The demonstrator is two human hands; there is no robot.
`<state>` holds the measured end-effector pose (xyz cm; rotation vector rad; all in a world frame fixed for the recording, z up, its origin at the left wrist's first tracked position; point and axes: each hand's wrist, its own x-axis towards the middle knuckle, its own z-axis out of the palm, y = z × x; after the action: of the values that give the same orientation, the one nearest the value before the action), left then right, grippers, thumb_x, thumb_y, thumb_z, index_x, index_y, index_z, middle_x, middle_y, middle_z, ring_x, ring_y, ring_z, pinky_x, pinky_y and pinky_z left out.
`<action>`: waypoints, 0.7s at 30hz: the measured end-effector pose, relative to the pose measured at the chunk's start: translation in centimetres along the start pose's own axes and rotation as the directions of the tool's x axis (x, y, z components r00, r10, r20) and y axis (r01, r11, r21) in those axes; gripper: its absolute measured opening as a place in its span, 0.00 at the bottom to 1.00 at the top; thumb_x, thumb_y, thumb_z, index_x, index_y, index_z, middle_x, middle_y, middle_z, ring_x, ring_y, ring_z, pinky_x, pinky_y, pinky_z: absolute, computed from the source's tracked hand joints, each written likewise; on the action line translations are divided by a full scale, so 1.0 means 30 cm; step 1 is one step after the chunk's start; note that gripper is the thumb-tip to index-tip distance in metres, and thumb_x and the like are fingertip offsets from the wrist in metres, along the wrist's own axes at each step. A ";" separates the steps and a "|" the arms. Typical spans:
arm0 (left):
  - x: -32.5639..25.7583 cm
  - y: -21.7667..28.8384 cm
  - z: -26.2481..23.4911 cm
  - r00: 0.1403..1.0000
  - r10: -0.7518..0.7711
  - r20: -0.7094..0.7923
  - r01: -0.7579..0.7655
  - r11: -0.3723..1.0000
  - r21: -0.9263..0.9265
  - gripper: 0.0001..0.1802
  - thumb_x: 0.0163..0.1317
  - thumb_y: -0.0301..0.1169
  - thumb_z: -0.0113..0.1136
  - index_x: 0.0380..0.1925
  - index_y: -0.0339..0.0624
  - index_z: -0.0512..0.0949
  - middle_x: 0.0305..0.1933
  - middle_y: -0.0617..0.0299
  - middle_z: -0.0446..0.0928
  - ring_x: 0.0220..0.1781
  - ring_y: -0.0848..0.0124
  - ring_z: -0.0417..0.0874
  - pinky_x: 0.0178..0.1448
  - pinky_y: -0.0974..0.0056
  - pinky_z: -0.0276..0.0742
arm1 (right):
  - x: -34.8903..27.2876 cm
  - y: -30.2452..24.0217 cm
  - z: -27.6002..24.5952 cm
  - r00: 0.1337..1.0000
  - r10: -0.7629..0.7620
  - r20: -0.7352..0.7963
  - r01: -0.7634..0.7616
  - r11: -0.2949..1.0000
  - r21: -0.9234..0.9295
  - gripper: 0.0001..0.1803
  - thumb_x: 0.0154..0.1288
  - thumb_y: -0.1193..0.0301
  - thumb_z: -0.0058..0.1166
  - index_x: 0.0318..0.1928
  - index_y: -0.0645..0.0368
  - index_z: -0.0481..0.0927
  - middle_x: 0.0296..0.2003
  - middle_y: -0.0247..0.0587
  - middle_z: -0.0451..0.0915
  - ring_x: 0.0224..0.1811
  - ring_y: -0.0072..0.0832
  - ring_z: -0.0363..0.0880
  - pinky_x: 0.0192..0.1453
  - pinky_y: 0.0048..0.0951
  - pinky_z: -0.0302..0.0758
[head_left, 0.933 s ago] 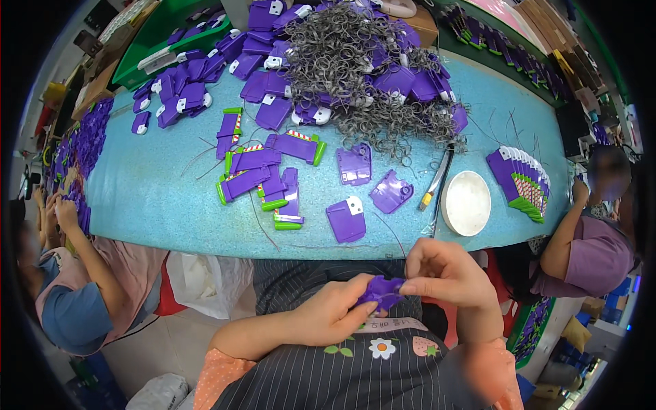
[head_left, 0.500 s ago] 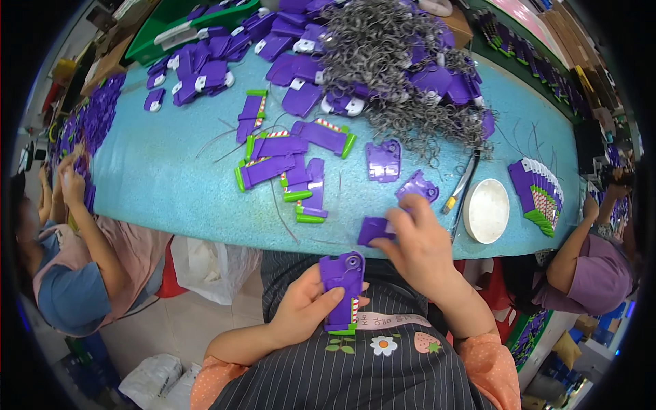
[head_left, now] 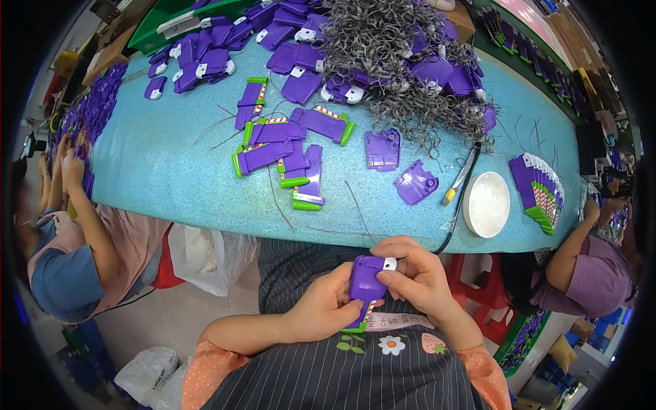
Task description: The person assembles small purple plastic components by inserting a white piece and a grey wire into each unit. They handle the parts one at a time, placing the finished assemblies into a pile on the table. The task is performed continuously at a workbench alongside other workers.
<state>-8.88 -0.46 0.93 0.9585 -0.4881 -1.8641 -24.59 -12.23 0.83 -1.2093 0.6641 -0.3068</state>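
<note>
In the lower middle of the frame, below the table [head_left: 164, 171] edge, a purple plastic part [head_left: 366, 280] is being held in both hands, left hand [head_left: 326, 311] cupping its lower end, right hand [head_left: 417, 273] pinching its top. It is judged light, stiff, best gripped by its edges.

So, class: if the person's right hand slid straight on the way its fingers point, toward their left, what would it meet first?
The purple plastic part it already touches, and just behind that the left hand holding the part from the other side. Depth between the two is hard to judge.
</note>
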 end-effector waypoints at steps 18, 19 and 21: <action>0.005 0.060 -0.031 0.956 0.288 0.044 -0.268 0.809 0.524 0.17 0.69 0.32 0.39 0.50 0.29 0.64 0.39 0.51 0.80 0.41 0.68 0.83 0.44 0.68 0.77 | 0.025 -0.029 0.039 0.978 0.202 -0.060 -0.149 0.865 0.480 0.16 0.57 0.79 0.57 0.46 0.63 0.69 0.43 0.39 0.71 0.36 0.17 0.72 0.41 0.21 0.71; 0.003 0.062 -0.035 0.954 0.295 0.061 -0.281 0.799 0.531 0.16 0.69 0.31 0.39 0.50 0.29 0.64 0.39 0.51 0.80 0.41 0.68 0.83 0.44 0.68 0.77 | 0.024 -0.025 0.031 0.966 0.255 0.032 -0.232 0.811 0.537 0.15 0.58 0.78 0.57 0.44 0.62 0.70 0.41 0.37 0.71 0.37 0.18 0.72 0.44 0.23 0.71; 0.000 0.063 -0.040 0.948 0.306 0.092 -0.305 0.781 0.546 0.15 0.68 0.30 0.40 0.49 0.29 0.64 0.40 0.51 0.80 0.42 0.68 0.83 0.45 0.68 0.77 | 0.018 -0.004 0.041 0.977 0.205 0.063 -0.200 0.772 0.604 0.09 0.59 0.78 0.56 0.37 0.58 0.70 0.36 0.34 0.70 0.36 0.18 0.71 0.44 0.22 0.70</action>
<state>-6.88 -1.26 1.48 1.1707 -1.1621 -1.4399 -23.39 -11.62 1.03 -0.5078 0.6281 -0.3103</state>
